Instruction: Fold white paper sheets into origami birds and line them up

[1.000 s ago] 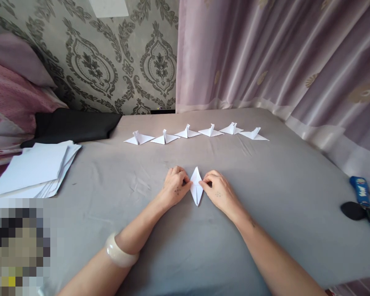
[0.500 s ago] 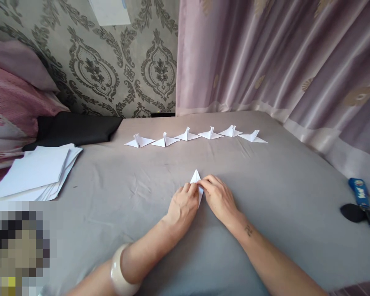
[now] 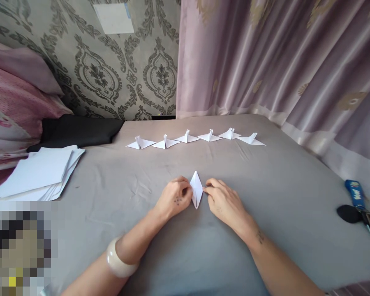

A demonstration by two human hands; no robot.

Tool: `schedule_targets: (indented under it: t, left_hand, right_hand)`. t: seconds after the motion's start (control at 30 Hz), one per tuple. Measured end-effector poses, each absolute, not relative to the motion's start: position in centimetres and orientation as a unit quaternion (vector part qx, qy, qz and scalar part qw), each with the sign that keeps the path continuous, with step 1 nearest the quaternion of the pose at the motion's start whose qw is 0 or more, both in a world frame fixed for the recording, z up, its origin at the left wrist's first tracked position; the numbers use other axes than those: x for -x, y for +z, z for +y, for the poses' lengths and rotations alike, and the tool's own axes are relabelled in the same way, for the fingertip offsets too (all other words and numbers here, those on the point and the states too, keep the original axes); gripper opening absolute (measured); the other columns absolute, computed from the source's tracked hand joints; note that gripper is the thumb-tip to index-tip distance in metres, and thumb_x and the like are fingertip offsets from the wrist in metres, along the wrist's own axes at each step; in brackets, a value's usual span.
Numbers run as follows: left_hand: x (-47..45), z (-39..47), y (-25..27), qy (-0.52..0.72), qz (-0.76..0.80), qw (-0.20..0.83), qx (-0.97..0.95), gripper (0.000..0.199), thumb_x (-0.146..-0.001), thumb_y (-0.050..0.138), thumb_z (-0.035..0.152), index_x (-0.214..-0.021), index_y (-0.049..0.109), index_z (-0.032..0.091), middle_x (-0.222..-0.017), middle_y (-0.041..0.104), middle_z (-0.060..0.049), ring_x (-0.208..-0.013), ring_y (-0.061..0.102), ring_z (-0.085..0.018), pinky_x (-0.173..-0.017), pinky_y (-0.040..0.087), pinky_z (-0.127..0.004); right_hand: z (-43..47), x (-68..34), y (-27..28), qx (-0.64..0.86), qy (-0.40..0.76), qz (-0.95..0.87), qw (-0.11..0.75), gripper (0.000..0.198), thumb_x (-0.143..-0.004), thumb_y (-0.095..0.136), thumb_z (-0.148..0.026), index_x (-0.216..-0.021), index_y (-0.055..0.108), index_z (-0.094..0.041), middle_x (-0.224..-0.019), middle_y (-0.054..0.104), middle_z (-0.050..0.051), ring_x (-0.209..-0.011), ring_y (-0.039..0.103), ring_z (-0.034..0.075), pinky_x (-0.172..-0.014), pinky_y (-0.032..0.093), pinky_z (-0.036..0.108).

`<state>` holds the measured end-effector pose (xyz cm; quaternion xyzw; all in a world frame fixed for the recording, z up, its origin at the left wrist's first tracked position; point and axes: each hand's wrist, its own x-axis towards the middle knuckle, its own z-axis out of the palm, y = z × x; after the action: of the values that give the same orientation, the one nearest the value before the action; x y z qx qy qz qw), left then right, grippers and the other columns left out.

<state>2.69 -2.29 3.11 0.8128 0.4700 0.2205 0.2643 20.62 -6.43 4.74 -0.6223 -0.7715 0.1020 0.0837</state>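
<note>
A white sheet folded into a narrow diamond, the folded paper (image 3: 196,190), lies on the grey cloth with one point toward the far side. My left hand (image 3: 176,195) pinches its left corner between thumb and fingers. At the opposite corner my right hand (image 3: 223,199) holds the edge with thumb and fingertips. A crease runs down the middle of the diamond. Beyond the hands, several white paper cranes (image 3: 210,135) stand in a row with their wings spread.
A stack of white paper (image 3: 40,168) lies at the left, in front of a black cloth or bag (image 3: 80,129). Keys with a blue tag (image 3: 355,193) rest at the far right. A pink curtain (image 3: 234,61) hangs along the back and right side.
My left hand has moved left off the middle of the folded paper to its left corner, uncovering the whole diamond. My right hand has shifted slightly down and outward to the right corner.
</note>
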Motion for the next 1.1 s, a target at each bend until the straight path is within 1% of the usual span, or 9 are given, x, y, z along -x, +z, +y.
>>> schedule_targets:
  t: [0.13,0.23,0.33,0.43,0.53,0.63,0.83,0.97,1.1]
  left_hand:
    - [-2.7,-1.6,1.8,0.262,0.498,0.285,-0.776,0.018,-0.085,0.053,0.020,-0.069,0.061,0.017,-0.081,0.059,-0.004,-0.072,0.057,-0.016,-0.069,0.044,-0.026]
    - [-2.8,-1.5,0.4,0.296,0.507,0.275,-0.761,0.005,-0.081,0.059,0.020,-0.084,0.062,0.017,-0.091,0.057,-0.007,-0.085,0.056,-0.020,-0.078,0.045,-0.031]
    - [-2.8,-1.4,-0.6,0.323,0.498,0.277,-0.756,0.020,-0.079,0.059,0.019,-0.098,0.061,0.017,-0.102,0.055,-0.010,-0.096,0.052,-0.023,-0.089,0.043,-0.037]
    - [-2.9,-1.2,-0.8,0.324,0.499,0.321,-0.737,0.014,-0.076,0.061,0.018,-0.089,0.064,0.017,-0.102,0.054,-0.009,-0.097,0.052,-0.024,-0.090,0.042,-0.038]
    - [-3.0,-1.0,-0.4,0.329,0.495,0.342,-0.728,0.006,-0.072,0.062,0.015,-0.077,0.065,0.017,-0.095,0.056,-0.007,-0.093,0.053,-0.022,-0.088,0.043,-0.036]
    - [-3.0,-1.2,0.1,0.341,0.491,0.359,-0.716,0.007,-0.070,0.062,0.013,-0.075,0.065,0.017,-0.091,0.056,-0.006,-0.090,0.053,-0.021,-0.087,0.042,-0.035]
    - [-2.8,-1.1,0.5,0.381,0.467,0.432,-0.671,0.007,-0.069,0.064,0.019,-0.076,0.064,0.016,-0.097,0.058,-0.007,-0.086,0.054,-0.019,-0.081,0.043,-0.032]
    - [-3.2,-1.0,0.5,0.418,0.418,0.518,-0.618,0.019,-0.072,0.066,0.032,-0.075,0.060,0.015,-0.090,0.063,-0.006,-0.075,0.058,-0.017,-0.071,0.046,-0.029]
    - [-3.6,-1.2,1.1,0.475,0.368,0.566,-0.564,0.029,-0.068,0.073,0.039,-0.072,0.059,0.014,-0.091,0.063,-0.007,-0.078,0.061,-0.018,-0.073,0.049,-0.029]
  right_hand:
    - [-6.0,-20.3,4.2,0.646,0.099,-0.744,0.137,0.022,-0.086,0.046,-0.015,-0.082,0.065,-0.024,-0.099,0.063,0.002,-0.096,0.057,0.017,-0.068,0.037,0.027]
    - [-5.6,-20.0,3.5,0.666,0.095,-0.719,0.173,0.015,-0.088,0.051,-0.030,-0.080,0.061,-0.022,-0.094,0.062,0.003,-0.093,0.057,0.019,-0.072,0.039,0.029]
    - [-5.2,-19.9,2.7,0.671,0.107,-0.705,0.204,0.016,-0.087,0.053,-0.034,-0.091,0.060,-0.020,-0.098,0.060,0.007,-0.096,0.056,0.024,-0.080,0.041,0.034]
    - [-4.7,-20.0,1.8,0.643,0.173,-0.700,0.259,0.015,-0.083,0.056,-0.031,-0.093,0.059,-0.019,-0.100,0.057,0.009,-0.098,0.055,0.025,-0.086,0.040,0.037]
    - [-4.3,-20.0,1.1,0.621,0.211,-0.697,0.291,0.008,-0.081,0.056,-0.025,-0.086,0.059,-0.020,-0.095,0.056,0.007,-0.091,0.057,0.022,-0.085,0.043,0.036]
    - [-4.1,-19.8,0.9,0.606,0.230,-0.693,0.315,0.004,-0.080,0.055,-0.021,-0.079,0.059,-0.021,-0.091,0.057,0.005,-0.088,0.057,0.020,-0.083,0.044,0.035]
    - [-3.8,-19.6,0.5,0.577,0.299,-0.644,0.404,0.008,-0.078,0.058,-0.027,-0.078,0.062,-0.020,-0.098,0.058,0.005,-0.086,0.062,0.017,-0.079,0.051,0.032]
    - [-3.5,-19.7,0.3,0.562,0.340,-0.591,0.469,0.018,-0.074,0.064,-0.037,-0.077,0.063,-0.019,-0.109,0.058,0.008,-0.091,0.064,0.019,-0.073,0.056,0.030]
    - [-3.4,-19.7,0.4,0.563,0.356,-0.540,0.514,0.036,-0.071,0.070,-0.040,-0.098,0.061,-0.019,-0.107,0.063,0.010,-0.103,0.062,0.024,-0.079,0.056,0.035]
